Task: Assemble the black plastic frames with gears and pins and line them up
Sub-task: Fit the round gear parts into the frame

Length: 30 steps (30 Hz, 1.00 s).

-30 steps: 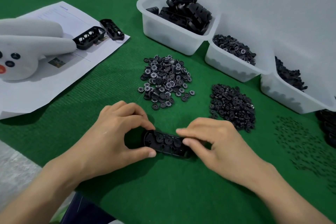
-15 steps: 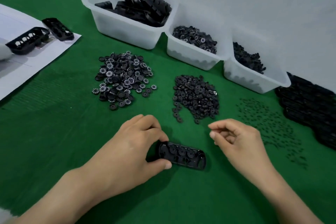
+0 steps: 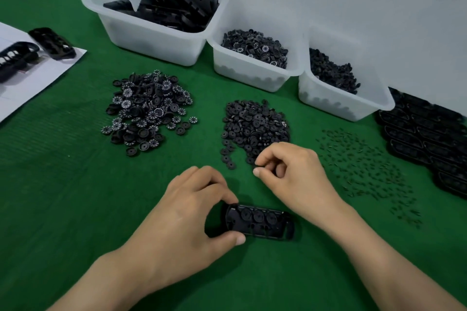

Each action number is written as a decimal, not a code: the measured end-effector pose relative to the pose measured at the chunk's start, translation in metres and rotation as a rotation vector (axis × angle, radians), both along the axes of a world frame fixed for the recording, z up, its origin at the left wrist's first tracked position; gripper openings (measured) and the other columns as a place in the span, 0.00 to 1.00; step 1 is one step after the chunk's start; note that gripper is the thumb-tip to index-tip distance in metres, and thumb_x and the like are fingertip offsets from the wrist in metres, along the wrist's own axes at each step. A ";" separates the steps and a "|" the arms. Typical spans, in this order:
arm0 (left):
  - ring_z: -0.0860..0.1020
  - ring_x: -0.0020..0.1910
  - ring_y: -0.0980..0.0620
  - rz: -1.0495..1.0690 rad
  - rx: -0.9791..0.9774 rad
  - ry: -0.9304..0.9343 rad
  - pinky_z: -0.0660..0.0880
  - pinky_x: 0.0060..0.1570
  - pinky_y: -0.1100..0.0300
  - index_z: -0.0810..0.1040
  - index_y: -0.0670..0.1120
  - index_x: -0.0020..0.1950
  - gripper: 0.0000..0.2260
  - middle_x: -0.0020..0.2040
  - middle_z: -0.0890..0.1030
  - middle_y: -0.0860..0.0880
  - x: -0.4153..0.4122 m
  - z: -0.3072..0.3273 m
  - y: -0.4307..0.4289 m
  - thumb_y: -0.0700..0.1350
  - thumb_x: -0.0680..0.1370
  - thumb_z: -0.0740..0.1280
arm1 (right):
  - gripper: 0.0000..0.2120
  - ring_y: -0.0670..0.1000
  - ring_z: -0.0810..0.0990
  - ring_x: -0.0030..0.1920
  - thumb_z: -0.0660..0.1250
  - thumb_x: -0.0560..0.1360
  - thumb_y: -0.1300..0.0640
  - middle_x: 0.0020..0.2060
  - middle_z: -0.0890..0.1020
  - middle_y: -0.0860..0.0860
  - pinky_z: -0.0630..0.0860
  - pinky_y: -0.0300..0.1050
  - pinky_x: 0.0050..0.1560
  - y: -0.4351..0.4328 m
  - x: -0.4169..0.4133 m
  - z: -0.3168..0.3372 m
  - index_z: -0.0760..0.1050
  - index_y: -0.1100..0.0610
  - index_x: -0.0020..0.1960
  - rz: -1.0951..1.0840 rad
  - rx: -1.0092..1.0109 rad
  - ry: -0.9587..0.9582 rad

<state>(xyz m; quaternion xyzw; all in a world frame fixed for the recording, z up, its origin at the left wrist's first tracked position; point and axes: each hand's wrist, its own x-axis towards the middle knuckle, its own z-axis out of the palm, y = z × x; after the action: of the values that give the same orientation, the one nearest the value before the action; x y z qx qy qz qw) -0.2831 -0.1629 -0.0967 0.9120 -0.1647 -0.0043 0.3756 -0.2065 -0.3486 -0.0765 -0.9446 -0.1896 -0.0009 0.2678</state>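
Note:
A black plastic frame (image 3: 257,221) lies flat on the green mat with three gears seated in it. My left hand (image 3: 182,212) grips its left end between thumb and fingers. My right hand (image 3: 293,171) is up at the near edge of the pile of plain black gears (image 3: 255,126), its thumb and curled fingertips pinching at a small gear there. A pile of numbered gears (image 3: 149,106) lies to the left. Thin dark pins (image 3: 366,166) are scattered to the right. Assembled frames (image 3: 424,139) sit lined up at the far right.
Three white bins stand along the back wall: frames (image 3: 151,33), numbered gears (image 3: 247,73) and small black parts (image 3: 336,103). At the left, a white sheet of paper (image 3: 50,68) carries two more black frames (image 3: 51,43).
My right hand left the frame's right end and moved up to the plain gear pile. The view shifted right. My left hand kept its grip on the frame.

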 end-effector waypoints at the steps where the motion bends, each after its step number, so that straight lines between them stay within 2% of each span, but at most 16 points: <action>1: 0.68 0.51 0.61 0.017 0.006 -0.016 0.64 0.55 0.66 0.77 0.55 0.49 0.18 0.48 0.70 0.62 -0.001 0.000 0.001 0.65 0.66 0.66 | 0.06 0.41 0.72 0.33 0.73 0.68 0.61 0.34 0.76 0.43 0.68 0.31 0.35 -0.002 -0.002 0.001 0.78 0.51 0.37 0.014 0.018 0.023; 4: 0.68 0.50 0.60 0.046 0.018 -0.034 0.65 0.55 0.64 0.77 0.55 0.48 0.19 0.48 0.71 0.60 -0.001 -0.001 0.004 0.66 0.65 0.63 | 0.07 0.43 0.72 0.34 0.74 0.67 0.60 0.35 0.76 0.43 0.69 0.32 0.35 -0.005 -0.005 0.002 0.78 0.50 0.38 0.025 0.057 0.059; 10: 0.68 0.51 0.60 0.050 0.029 -0.012 0.63 0.57 0.65 0.77 0.56 0.49 0.20 0.48 0.70 0.61 -0.001 0.000 0.005 0.67 0.65 0.62 | 0.04 0.43 0.73 0.33 0.73 0.68 0.62 0.36 0.77 0.45 0.71 0.32 0.35 0.000 -0.006 0.003 0.82 0.54 0.40 0.032 0.059 0.039; 13: 0.69 0.52 0.59 0.057 0.033 -0.007 0.62 0.58 0.63 0.77 0.55 0.49 0.21 0.48 0.70 0.60 -0.001 -0.001 0.005 0.67 0.65 0.62 | 0.05 0.45 0.76 0.35 0.73 0.68 0.63 0.36 0.78 0.46 0.71 0.33 0.35 -0.002 -0.014 0.010 0.82 0.55 0.41 0.184 0.150 0.053; 16: 0.70 0.51 0.58 0.056 0.027 -0.006 0.63 0.59 0.61 0.77 0.56 0.49 0.20 0.48 0.70 0.60 0.000 -0.001 0.004 0.67 0.65 0.62 | 0.04 0.45 0.77 0.38 0.71 0.69 0.58 0.38 0.78 0.45 0.74 0.38 0.38 -0.003 -0.027 0.014 0.82 0.52 0.43 0.374 0.081 0.092; 20: 0.70 0.50 0.58 0.057 0.018 -0.018 0.66 0.55 0.59 0.78 0.55 0.49 0.20 0.47 0.71 0.60 0.000 -0.001 0.005 0.66 0.66 0.62 | 0.05 0.45 0.77 0.38 0.70 0.69 0.58 0.38 0.78 0.46 0.75 0.44 0.37 -0.001 -0.033 0.014 0.83 0.53 0.45 0.392 -0.003 0.011; 25: 0.69 0.49 0.59 0.059 0.015 -0.019 0.67 0.54 0.59 0.78 0.56 0.48 0.19 0.47 0.71 0.60 0.000 -0.001 0.005 0.66 0.66 0.62 | 0.05 0.45 0.76 0.35 0.70 0.69 0.58 0.37 0.78 0.47 0.74 0.39 0.34 0.000 -0.034 0.015 0.83 0.55 0.43 0.404 -0.030 -0.037; 27: 0.69 0.49 0.59 0.058 0.021 -0.012 0.66 0.56 0.59 0.78 0.56 0.49 0.20 0.47 0.70 0.60 -0.001 -0.001 0.005 0.66 0.66 0.62 | 0.04 0.44 0.75 0.34 0.70 0.70 0.58 0.36 0.78 0.47 0.71 0.37 0.33 0.001 -0.033 0.017 0.84 0.54 0.43 0.426 -0.052 -0.016; 30: 0.69 0.50 0.59 0.053 0.027 -0.008 0.65 0.57 0.60 0.78 0.55 0.49 0.21 0.47 0.70 0.60 0.000 -0.001 0.005 0.67 0.66 0.61 | 0.04 0.42 0.76 0.34 0.72 0.70 0.56 0.37 0.79 0.44 0.73 0.34 0.35 0.001 -0.027 0.023 0.84 0.52 0.45 0.426 -0.046 0.068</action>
<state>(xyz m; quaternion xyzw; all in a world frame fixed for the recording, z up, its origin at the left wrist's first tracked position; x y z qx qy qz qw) -0.2836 -0.1576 -0.0982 0.9211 -0.1420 0.0068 0.3624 -0.2331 -0.3474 -0.0538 -0.8887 -0.3756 0.0921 0.2464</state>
